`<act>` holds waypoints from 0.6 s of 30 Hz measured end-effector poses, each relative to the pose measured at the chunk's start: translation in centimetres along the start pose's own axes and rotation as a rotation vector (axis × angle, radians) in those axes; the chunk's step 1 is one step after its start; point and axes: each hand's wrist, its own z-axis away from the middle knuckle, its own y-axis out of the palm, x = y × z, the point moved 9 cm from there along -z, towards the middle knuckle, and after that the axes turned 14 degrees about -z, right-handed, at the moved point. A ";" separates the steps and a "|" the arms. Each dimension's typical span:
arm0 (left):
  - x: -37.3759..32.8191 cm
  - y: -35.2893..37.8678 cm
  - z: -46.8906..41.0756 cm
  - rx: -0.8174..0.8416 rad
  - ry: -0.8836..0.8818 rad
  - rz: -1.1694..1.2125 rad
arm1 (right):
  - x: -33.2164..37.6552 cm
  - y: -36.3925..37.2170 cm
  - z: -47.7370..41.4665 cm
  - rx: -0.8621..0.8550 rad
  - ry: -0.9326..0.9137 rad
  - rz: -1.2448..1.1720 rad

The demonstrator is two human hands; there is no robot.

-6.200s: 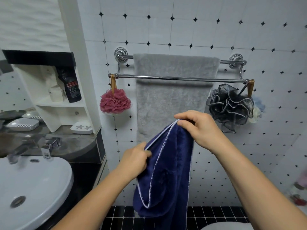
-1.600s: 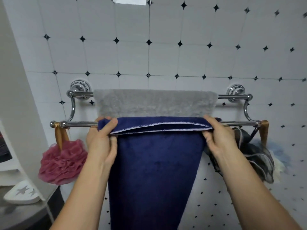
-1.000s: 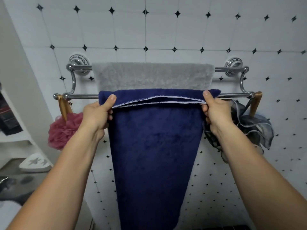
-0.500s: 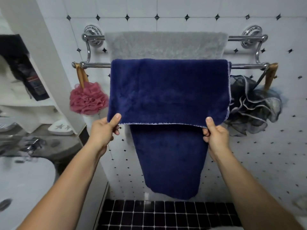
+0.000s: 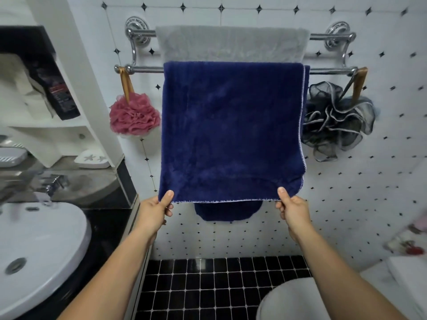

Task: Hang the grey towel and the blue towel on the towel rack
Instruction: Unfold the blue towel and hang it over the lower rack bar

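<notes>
Near: sink (image 5: 41,250) low L, black tiled floor (image 5: 219,285) below, both forearms reaching fwd.

Hands: left hand (image 5: 154,211) pinches lower L corner of the front flap of the blue towel (image 5: 231,125), thumb on the face, fingers curled behind. Right hand (image 5: 292,211) does the same at lower R corner. Both closed on the stitched hem, held about level.

Blue towel: draped over front bar of towel rack (image 5: 143,70), front flap spread flat w/ few wrinkles. Rear flap shows just below the hem, centre, so the two sides look near even.

Handling (judgement): plush, soft, light, no stiffness. Goes where the corners go, sags between. Smooth chrome bar prob. lets it slide if one side is pulled longer, so tug both corners evenly. Hem corners = best hold; mid-cloth would bunch.

Behind: grey towel (image 5: 231,42) hangs over rear bar, closer to the wall, top part visible above the blue, rest hidden.

Flanks: pink pouf (image 5: 135,116) hangs at L end of front bar, dark pouf (image 5: 337,121) at R end, just beside the blue towel's edge.

Status (judgement): both towels on rack; only straightening and letting go left.
</notes>
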 end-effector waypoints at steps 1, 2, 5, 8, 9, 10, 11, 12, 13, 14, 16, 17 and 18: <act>0.8 0.1 0.3 0.009 -0.014 0.002 | -0.9 -0.4 0.7 -0.014 0.010 0.028; 1.7 0.2 0.7 0.020 -0.028 0.008 | -1.8 -0.8 1.3 -0.026 0.022 0.056; 4.3 0.4 1.8 0.042 -0.070 -0.004 | -4.5 -1.7 3.2 -0.051 0.067 0.087; 6.6 0.6 2.6 0.057 -0.116 -0.013 | -6.6 -2.2 4.7 -0.045 0.098 0.098; 7.2 0.7 2.7 0.061 -0.130 -0.011 | -7.1 -2.2 4.9 -0.045 0.109 0.101; 7.6 0.7 2.7 0.062 -0.142 -0.013 | -7.4 -2.2 5.1 -0.048 0.116 0.100; 8.0 0.8 2.7 0.063 -0.151 -0.014 | -7.7 -2.2 5.2 -0.051 0.121 0.100; 8.2 0.9 2.6 0.065 -0.157 -0.017 | -7.9 -2.3 5.2 -0.056 0.126 0.101; 8.5 1.0 2.6 0.068 -0.163 -0.024 | -8.2 -2.3 5.2 -0.061 0.134 0.101; 8.8 1.2 2.6 0.072 -0.170 -0.034 | -8.4 -2.4 5.2 -0.064 0.145 0.103; 9.6 1.7 2.6 0.079 -0.196 -0.053 | -9.0 -2.7 5.2 -0.069 0.172 0.114; 10.0 2.0 2.6 0.082 -0.209 -0.055 | -9.2 -2.8 5.2 -0.072 0.184 0.123; 10.4 2.4 2.6 0.085 -0.219 -0.051 | -9.4 -2.9 5.2 -0.074 0.194 0.134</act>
